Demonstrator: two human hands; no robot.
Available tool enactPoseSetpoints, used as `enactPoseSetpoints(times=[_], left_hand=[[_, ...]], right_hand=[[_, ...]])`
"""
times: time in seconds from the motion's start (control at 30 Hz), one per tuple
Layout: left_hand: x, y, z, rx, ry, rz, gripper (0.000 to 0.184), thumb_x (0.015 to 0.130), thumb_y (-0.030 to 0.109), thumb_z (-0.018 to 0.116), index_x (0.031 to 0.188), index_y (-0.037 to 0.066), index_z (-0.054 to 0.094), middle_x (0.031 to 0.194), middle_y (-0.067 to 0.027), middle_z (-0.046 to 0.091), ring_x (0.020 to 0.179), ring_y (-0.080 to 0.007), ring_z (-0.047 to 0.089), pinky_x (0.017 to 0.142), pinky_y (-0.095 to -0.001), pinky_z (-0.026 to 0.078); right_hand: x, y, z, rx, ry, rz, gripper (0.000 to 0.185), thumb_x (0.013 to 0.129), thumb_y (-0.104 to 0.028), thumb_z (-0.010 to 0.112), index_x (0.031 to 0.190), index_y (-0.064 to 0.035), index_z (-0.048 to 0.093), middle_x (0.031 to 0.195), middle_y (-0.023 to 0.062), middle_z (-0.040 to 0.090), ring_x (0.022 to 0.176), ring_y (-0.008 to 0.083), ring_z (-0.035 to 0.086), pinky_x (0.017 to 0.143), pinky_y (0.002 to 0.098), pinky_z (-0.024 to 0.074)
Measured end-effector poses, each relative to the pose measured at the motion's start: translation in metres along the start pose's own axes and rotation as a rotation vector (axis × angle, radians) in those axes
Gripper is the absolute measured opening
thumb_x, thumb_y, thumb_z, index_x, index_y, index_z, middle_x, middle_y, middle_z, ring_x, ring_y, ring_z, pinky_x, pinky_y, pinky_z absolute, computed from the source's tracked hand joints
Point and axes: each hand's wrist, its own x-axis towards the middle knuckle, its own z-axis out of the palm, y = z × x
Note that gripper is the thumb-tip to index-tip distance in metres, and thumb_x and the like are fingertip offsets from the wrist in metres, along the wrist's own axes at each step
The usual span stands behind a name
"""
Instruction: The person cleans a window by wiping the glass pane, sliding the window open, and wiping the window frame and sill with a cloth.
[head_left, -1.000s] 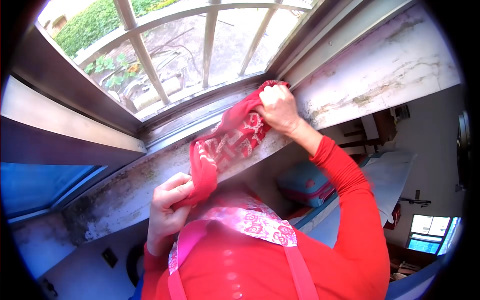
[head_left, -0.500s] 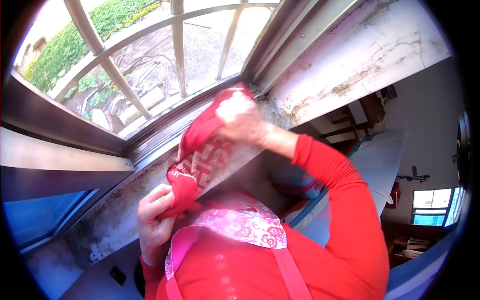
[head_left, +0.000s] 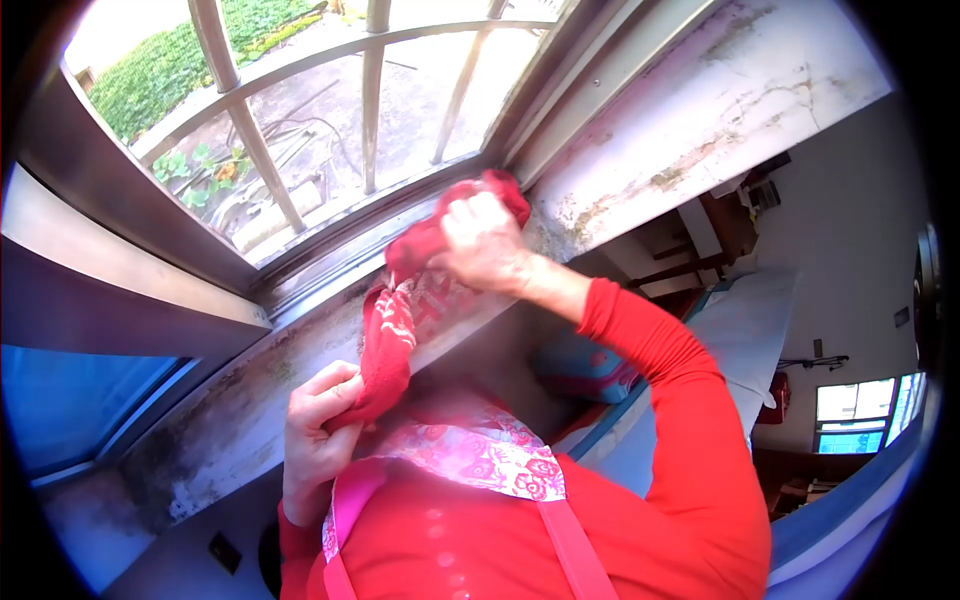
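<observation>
A red patterned cloth (head_left: 388, 345) stretches between my two hands above the window sill. My left hand (head_left: 318, 430) pinches its lower end between thumb and fingers, close to the apron (head_left: 480, 450) on my chest. Up near the window frame, my right hand (head_left: 485, 245) is closed around the bunched upper part, slightly blurred by motion. A paler woven pattern shows on the cloth's hanging middle, partly smeared. Whether the cloth touches the sill cannot be made out.
Metal bars (head_left: 372, 110) cross the window, with green plants outside. An open window panel (head_left: 130, 280) stands at the left. The stained sill (head_left: 240, 420) runs below the frame. To the right are a bed (head_left: 750, 330) and a distant window (head_left: 855, 415).
The cloth has become narrower and more bunched between my hands. My right hand has shifted slightly, its upper end now gathered near the frame. The left hand keeps its pinch.
</observation>
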Motion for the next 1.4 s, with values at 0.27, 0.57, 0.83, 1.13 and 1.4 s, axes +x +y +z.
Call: enactPoseSetpoints(times=[0.27, 0.57, 0.83, 1.13, 1.4], left_hand=[[0.005, -0.012, 0.007, -0.033, -0.023, 0.025, 0.035, 0.075, -0.019, 0.049, 0.104, -0.006, 0.065, 0.096, -0.0111, 0.063, 0.075, -0.0168, 0.062, 0.062, -0.0254, 0.049], [-0.070, -0.003, -0.028, 0.050, 0.303, -0.132, 0.040, 0.079, -0.018, 0.052, 0.113, -0.004, 0.065, 0.107, -0.0098, 0.061, 0.088, -0.0175, 0.060, 0.073, -0.0256, 0.048], [-0.107, 0.000, -0.044, 0.070, 0.508, -0.124, 0.039, 0.080, -0.013, 0.057, 0.116, -0.003, 0.066, 0.129, -0.0141, 0.056, 0.119, -0.0223, 0.055, 0.100, -0.0291, 0.040], [-0.087, 0.022, -0.044, 0.174, 0.276, -0.096, 0.033, 0.076, -0.010, 0.065, 0.106, 0.002, 0.073, 0.124, -0.0154, 0.058, 0.093, -0.0188, 0.064, 0.074, -0.0284, 0.051], [-0.056, 0.021, -0.031, 0.235, 0.134, 0.001, 0.033, 0.065, -0.009, 0.061, 0.095, 0.002, 0.072, 0.123, -0.0168, 0.059, 0.104, -0.0291, 0.062, 0.090, -0.0345, 0.047]], right_hand=[[-0.008, 0.066, 0.007, -0.035, -0.102, -0.022, 0.031, 0.073, -0.034, 0.072, 0.082, -0.0073, 0.060, 0.085, 0.0101, 0.059, 0.085, 0.0298, 0.059, 0.074, 0.0436, 0.0446], [0.056, -0.094, 0.009, 0.264, -0.027, -0.128, 0.018, 0.073, -0.018, 0.060, 0.086, -0.0052, 0.062, 0.088, 0.0111, 0.059, 0.087, 0.0274, 0.058, 0.078, 0.0416, 0.0422], [0.085, -0.171, 0.019, 0.642, 0.195, 0.002, 0.016, 0.070, -0.007, 0.061, 0.085, -0.0033, 0.063, 0.087, 0.0117, 0.061, 0.085, 0.0299, 0.061, 0.079, 0.0402, 0.0468], [0.016, -0.074, -0.015, 2.583, 0.300, 0.571, 0.047, 0.102, -0.029, 0.051, 0.143, -0.0065, 0.046, 0.139, 0.0116, 0.055, 0.128, 0.0289, 0.052, 0.111, 0.0477, 0.0402], [-0.021, -0.047, -0.031, 2.551, 0.646, 0.759, 0.056, 0.100, -0.049, 0.047, 0.138, -0.0075, 0.049, 0.129, 0.0147, 0.059, 0.119, 0.0360, 0.058, 0.099, 0.0549, 0.0486]])
